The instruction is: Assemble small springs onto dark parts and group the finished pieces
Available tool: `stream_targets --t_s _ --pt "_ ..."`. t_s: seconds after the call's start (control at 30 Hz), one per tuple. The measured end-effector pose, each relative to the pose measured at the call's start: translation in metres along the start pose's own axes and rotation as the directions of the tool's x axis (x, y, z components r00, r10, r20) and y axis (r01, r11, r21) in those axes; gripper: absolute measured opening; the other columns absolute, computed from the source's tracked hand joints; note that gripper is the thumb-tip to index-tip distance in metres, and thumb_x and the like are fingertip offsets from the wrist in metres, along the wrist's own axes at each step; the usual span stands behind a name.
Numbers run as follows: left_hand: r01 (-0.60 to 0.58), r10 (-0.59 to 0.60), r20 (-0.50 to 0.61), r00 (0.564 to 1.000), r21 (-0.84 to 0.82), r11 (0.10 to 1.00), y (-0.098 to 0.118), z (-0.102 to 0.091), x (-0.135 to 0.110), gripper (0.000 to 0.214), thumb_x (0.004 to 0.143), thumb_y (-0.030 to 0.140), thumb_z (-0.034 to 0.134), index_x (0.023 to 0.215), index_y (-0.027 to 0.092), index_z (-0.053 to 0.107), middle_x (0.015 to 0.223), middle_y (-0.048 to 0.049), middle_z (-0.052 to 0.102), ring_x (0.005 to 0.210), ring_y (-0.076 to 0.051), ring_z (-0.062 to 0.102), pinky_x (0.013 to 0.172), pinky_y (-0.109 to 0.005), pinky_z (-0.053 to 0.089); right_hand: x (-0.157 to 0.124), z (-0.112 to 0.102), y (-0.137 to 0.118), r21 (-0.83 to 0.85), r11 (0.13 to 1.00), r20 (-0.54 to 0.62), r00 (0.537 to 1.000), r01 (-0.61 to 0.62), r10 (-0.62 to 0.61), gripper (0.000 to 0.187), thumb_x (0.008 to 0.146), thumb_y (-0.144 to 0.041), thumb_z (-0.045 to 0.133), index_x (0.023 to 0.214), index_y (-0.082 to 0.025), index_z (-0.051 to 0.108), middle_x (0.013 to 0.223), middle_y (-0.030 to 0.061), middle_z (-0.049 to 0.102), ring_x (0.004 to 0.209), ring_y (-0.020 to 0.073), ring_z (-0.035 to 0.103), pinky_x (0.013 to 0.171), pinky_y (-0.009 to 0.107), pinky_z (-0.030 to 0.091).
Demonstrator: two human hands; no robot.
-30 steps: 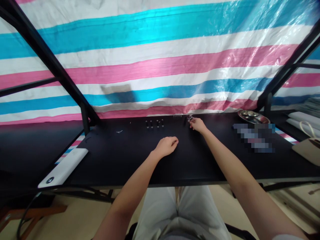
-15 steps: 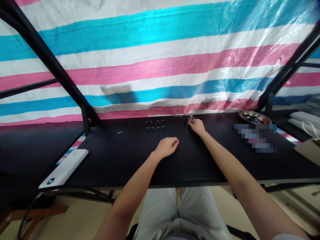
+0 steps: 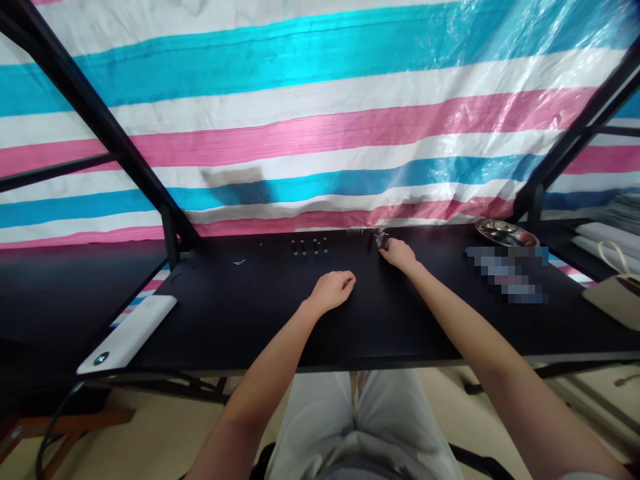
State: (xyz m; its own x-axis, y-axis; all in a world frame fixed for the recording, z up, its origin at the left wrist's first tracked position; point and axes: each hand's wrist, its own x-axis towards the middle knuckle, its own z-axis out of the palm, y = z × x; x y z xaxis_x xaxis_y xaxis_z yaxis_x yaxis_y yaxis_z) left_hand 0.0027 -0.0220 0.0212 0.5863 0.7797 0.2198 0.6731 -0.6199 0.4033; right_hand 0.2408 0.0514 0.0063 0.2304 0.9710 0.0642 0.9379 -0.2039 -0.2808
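My right hand [image 3: 397, 253] reaches to the far edge of the black table [image 3: 250, 320], its fingers pinched on a small silvery wire piece [image 3: 379, 235]. My left hand [image 3: 334, 289] rests on the tabletop nearer to me, fingers curled into a loose fist with nothing visible in it. Several small dark upright pieces [image 3: 310, 247] stand in a row to the left of my right hand. A short dark comb-like strip [image 3: 355, 233] lies just left of the wire piece.
A metal dish [image 3: 506, 233] sits at the back right, with a blurred patch in front of it. A white power bank [image 3: 127, 334] lies at the table's left front corner. A beige bag [image 3: 615, 297] lies at the right. Black frame bars and a striped tarp stand behind.
My right hand shifted slightly, first forward and then back a little, staying at the wire piece. My left hand has barely moved.
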Motion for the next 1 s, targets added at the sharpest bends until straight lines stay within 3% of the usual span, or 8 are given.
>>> stream_targets --t_s 0.17,0.3,0.4,0.5,0.73,1.0 --pt "0.054 -0.054 -0.040 0.998 0.006 0.999 0.000 0.000 0.000 0.024 0.085 0.028 0.041 0.089 0.022 0.063 0.075 -0.0012 0.064 0.069 -0.015 0.058 0.062 -0.023 0.041 -0.019 -0.008 -0.009 -0.105 0.992 0.058 0.996 0.071 -0.065 0.021 0.080 -0.027 0.051 0.093 -0.015 0.062 0.096 0.0169 0.064 0.088 0.0272 0.062 0.072 0.034 0.046" --pt "0.151 -0.150 -0.089 0.985 0.006 0.988 0.000 0.001 0.001 0.025 0.085 0.029 0.040 0.089 0.022 0.064 0.076 -0.0021 0.065 0.069 -0.015 0.058 0.062 -0.023 0.040 -0.029 -0.009 -0.027 -0.120 0.971 0.142 0.972 0.207 -0.189 0.018 0.078 -0.027 0.053 0.090 -0.016 0.063 0.094 0.0145 0.064 0.088 0.0254 0.062 0.072 0.032 0.045" --pt "0.256 -0.255 -0.143 0.956 -0.008 0.967 -0.001 0.000 0.002 0.025 0.085 0.031 0.041 0.087 0.022 0.064 0.072 -0.0021 0.065 0.066 -0.016 0.058 0.060 -0.024 0.038 -0.031 -0.006 -0.047 -0.057 0.946 0.181 0.935 0.320 -0.306 0.016 0.077 -0.031 0.056 0.085 -0.018 0.062 0.090 0.0098 0.066 0.084 0.0223 0.062 0.070 0.029 0.044" --pt "0.336 -0.335 -0.183 0.924 -0.027 0.941 -0.003 -0.001 0.003 0.024 0.084 0.030 0.042 0.084 0.022 0.064 0.069 -0.0020 0.064 0.064 -0.016 0.058 0.058 -0.024 0.037 -0.029 0.001 -0.068 0.084 0.922 0.138 0.912 0.377 -0.385 0.017 0.078 -0.030 0.057 0.089 -0.019 0.061 0.087 0.0061 0.066 0.081 0.0181 0.061 0.068 0.026 0.043" --pt "0.412 -0.413 -0.205 0.887 -0.051 0.910 -0.005 -0.003 0.004 0.022 0.082 0.029 0.045 0.080 0.021 0.065 0.071 -0.0038 0.064 0.063 -0.017 0.057 0.057 -0.024 0.036 -0.010 0.031 -0.107 0.428 0.826 -0.035 0.920 0.367 -0.390 0.033 0.075 -0.026 0.062 0.105 -0.015 0.056 0.087 0.0046 0.064 0.078 0.0132 0.058 0.070 0.024 0.043" --pt "0.383 -0.392 -0.202 0.898 -0.085 0.920 -0.002 -0.004 0.002 0.021 0.081 0.029 0.046 0.077 0.021 0.064 0.067 -0.0031 0.062 0.060 -0.016 0.056 0.055 -0.024 0.034 0.002 0.052 -0.124 0.481 0.821 -0.084 0.948 0.307 -0.306 0.033 0.071 -0.029 0.065 0.102 -0.017 0.060 0.093 0.0059 0.062 0.084 0.0161 0.058 0.073 0.027 0.044"
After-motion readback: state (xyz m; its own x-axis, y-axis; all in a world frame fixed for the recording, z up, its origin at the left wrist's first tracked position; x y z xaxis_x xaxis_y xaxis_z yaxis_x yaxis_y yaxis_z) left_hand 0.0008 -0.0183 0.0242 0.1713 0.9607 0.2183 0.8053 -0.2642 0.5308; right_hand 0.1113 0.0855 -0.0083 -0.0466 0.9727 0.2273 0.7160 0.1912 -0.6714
